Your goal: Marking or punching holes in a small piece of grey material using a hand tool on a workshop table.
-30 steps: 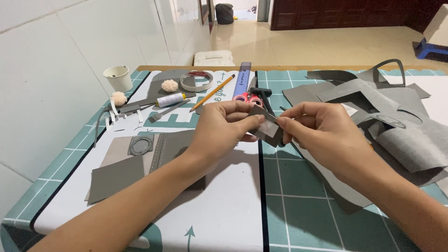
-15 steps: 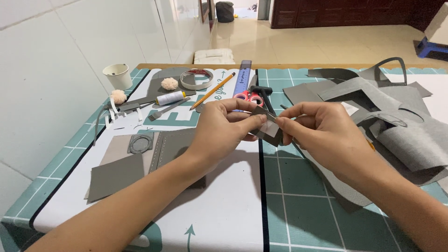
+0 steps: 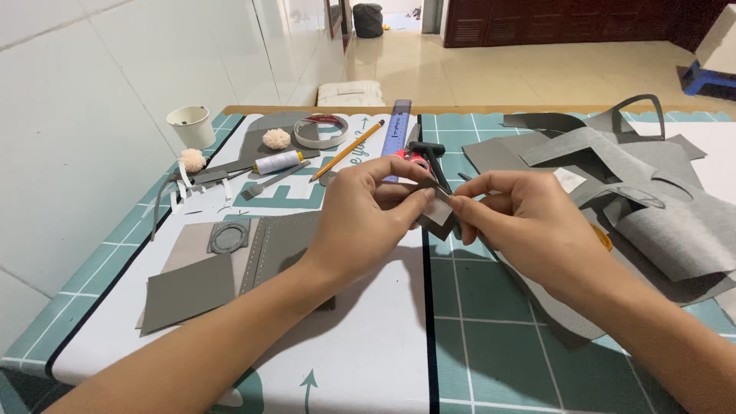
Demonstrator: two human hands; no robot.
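Both hands meet above the cutting mat point(image 3: 537, 337), and between them we see a small grey fabric piece point(image 3: 438, 212). Our left hand point(image 3: 368, 218) pinches that piece by its near edge, thumb and forefinger pressed onto it, while our right hand point(image 3: 529, 222) grips the opposite side with its fingertips, the two hands almost touching. The piece hangs just over the mat's left border, where the green grid gives way to a white printed sheet point(image 3: 360, 337).

Left of the mat, on that sheet, we see flat grey leather panels point(image 3: 188, 291), one bearing a small oval ring cut-out point(image 3: 228, 238). Beyond them lie a spool of white thread point(image 3: 277, 162), a fork point(image 3: 270, 182), two cream pompoms point(image 3: 276, 139) and a white paper cup point(image 3: 191, 125) close to the tiled wall. A roll of clear tape point(image 3: 320, 131) sits at the far left of the mat, with a yellow pencil point(image 3: 346, 151) slanting beside it and a blue ruler point(image 3: 396, 130) running along the mat's far left edge. Scissors with red handles point(image 3: 418, 159) rest just behind our hands, partly hidden by them.

To the right, a loose heap of grey fabric cuttings point(image 3: 652, 199) covers the mat's far side, some curved into strap shapes.
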